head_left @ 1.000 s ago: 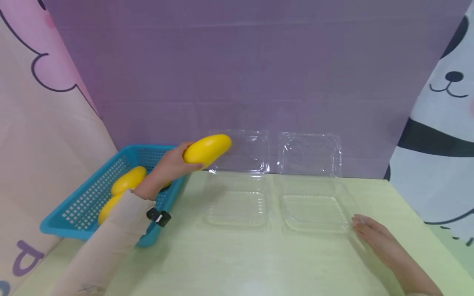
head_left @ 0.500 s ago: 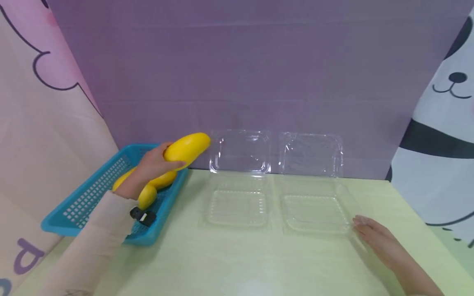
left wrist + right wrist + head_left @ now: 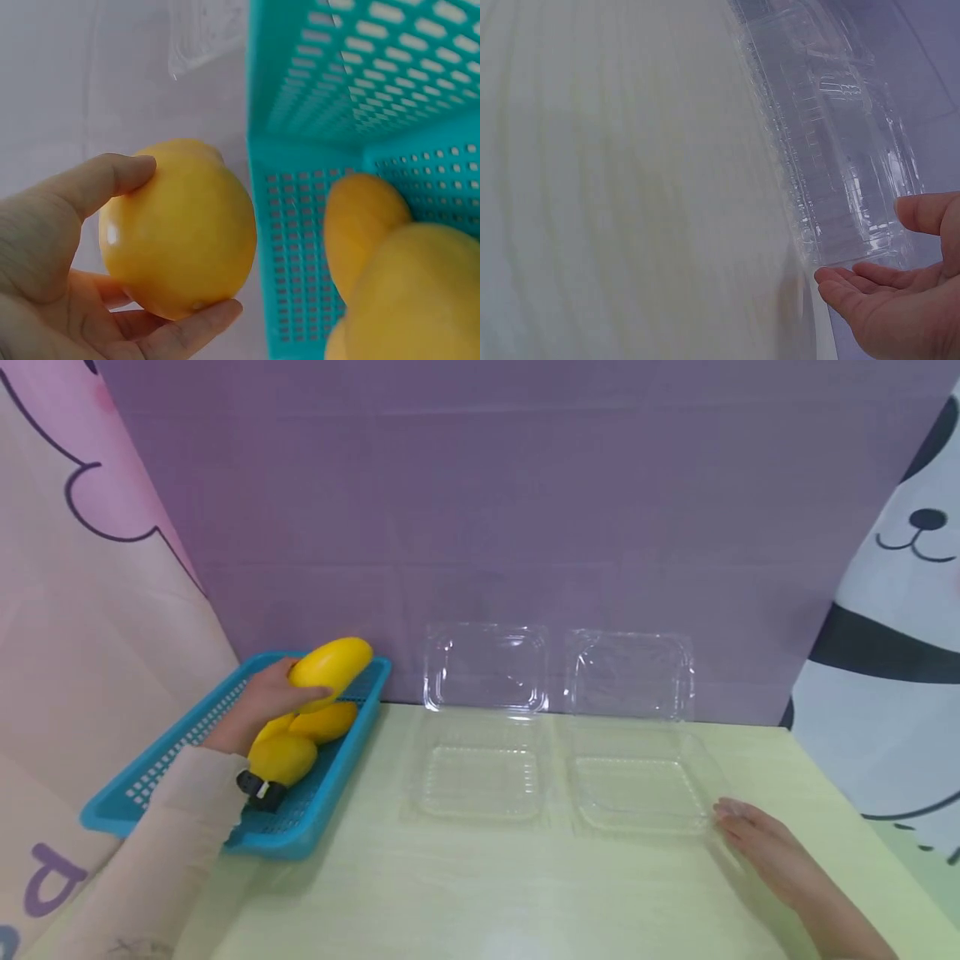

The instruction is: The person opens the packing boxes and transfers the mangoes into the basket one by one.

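My left hand (image 3: 258,697) grips a smooth yellow mango (image 3: 333,667) over the far end of a blue plastic basket (image 3: 318,806). In the left wrist view the thumb lies on one side of the mango (image 3: 180,232) and the fingers wrap the other. Several more mangoes (image 3: 283,758) lie inside the basket, partly hidden by my forearm. My right hand (image 3: 768,847) is at the outer side of the right clear plastic clamshell box (image 3: 637,797). Its fingertips are right at the box's corner in the right wrist view, with thumb and fingers (image 3: 112,172) apart.
A second clear clamshell box (image 3: 480,781) stands left of the first. Both lids, the left lid (image 3: 486,668) and the right lid (image 3: 630,675), stand raised against the purple backdrop (image 3: 495,510). Pale wooden table (image 3: 480,885) surface lies in front.
My left hand has moved left with the mango, from near the left box's lid back over the basket. The right hand stays at the right box.
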